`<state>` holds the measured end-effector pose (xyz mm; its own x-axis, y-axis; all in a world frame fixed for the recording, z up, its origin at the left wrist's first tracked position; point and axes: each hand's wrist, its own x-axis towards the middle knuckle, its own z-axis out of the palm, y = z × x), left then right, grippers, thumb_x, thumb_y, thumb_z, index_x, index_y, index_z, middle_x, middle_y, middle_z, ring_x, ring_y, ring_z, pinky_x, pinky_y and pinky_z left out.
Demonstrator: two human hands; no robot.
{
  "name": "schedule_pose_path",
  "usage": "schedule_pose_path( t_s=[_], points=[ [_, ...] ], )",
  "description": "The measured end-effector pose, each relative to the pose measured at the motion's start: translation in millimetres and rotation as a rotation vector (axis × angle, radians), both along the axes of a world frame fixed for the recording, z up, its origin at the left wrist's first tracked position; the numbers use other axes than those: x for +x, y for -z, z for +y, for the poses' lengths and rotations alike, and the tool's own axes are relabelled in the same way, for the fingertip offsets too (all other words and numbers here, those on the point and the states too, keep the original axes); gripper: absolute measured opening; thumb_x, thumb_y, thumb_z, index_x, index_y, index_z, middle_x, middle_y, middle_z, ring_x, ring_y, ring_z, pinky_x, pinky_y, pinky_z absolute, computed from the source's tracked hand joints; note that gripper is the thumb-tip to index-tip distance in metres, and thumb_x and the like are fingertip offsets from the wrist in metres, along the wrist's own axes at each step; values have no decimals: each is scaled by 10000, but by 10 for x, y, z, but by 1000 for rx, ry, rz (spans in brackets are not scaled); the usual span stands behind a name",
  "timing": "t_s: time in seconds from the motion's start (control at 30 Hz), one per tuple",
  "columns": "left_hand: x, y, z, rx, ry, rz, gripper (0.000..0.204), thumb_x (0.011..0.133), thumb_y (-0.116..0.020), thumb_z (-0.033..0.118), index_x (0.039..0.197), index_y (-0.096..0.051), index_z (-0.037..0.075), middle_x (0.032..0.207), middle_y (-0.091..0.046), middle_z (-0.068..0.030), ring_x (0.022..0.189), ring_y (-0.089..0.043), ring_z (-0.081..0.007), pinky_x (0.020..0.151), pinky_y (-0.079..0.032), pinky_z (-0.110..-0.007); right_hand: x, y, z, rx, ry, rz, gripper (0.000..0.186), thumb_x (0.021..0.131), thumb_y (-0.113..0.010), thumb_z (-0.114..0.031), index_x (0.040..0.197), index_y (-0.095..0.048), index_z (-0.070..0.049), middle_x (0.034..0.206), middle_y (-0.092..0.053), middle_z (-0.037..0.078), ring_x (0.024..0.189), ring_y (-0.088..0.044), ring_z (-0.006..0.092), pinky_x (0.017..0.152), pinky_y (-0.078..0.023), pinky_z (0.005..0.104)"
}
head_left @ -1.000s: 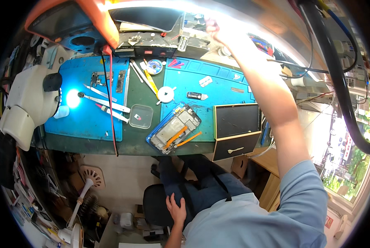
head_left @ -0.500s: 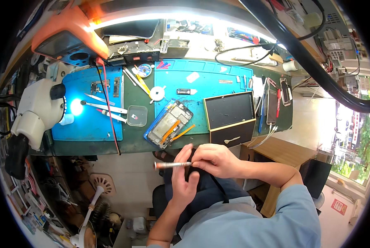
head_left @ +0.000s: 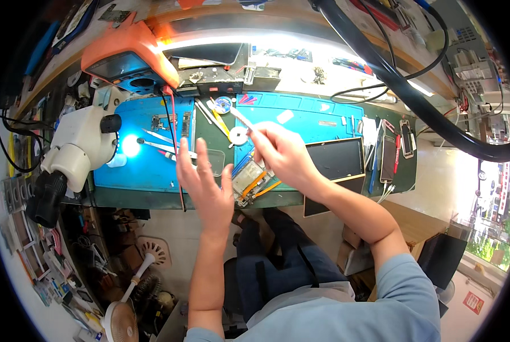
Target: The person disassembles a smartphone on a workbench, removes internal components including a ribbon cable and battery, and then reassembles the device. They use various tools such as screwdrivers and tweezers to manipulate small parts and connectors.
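Observation:
My right hand grips a thin silver tool whose tip points up and left, near a white tape roll. Just below this hand an opened phone with orange flex cables lies on the green mat. My left hand hovers over the bench's front edge with fingers spread and nothing in it. It is close to a clear plastic square and a red cable.
A white microscope stands at the left over a lit blue mat with tweezers. An orange device sits at the back. A dark panel and phones lie to the right. A thick black hose arches overhead.
Both hands have risen from my lap to the bench. The right hand carries the thin tool over the opened phone, and the left hand has let go of it and spread.

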<state>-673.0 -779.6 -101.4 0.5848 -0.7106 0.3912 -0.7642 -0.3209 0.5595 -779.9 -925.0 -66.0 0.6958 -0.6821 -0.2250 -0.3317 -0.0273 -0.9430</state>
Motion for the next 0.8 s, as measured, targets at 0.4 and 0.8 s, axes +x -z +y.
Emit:
schedule_pose_path(
  t_s=[0.4, 0.8],
  points=[
    [-732, 574, 949, 132, -1, 235, 666, 889, -640, 25, 1485, -346, -30, 1478, -456, -200, 1351, -412, -402, 1126, -324, -507, 565, 532, -406, -113, 163, -34, 316, 1007, -596, -329, 1037, -686, -27, 688, -638, -15, 596, -524, 52, 557, -416, 249],
    [-1122, 455, 879, 20, 236, 444, 393, 872, -652, -35, 1260, -600, -12, 1194, -663, -166, 1085, -629, -359, 968, -498, -427, 724, 473, -304, 24, 280, -139, 274, 985, -602, -287, 968, -699, -32, 668, -638, 1, 619, -551, 66, 587, -426, 252]
  ],
)
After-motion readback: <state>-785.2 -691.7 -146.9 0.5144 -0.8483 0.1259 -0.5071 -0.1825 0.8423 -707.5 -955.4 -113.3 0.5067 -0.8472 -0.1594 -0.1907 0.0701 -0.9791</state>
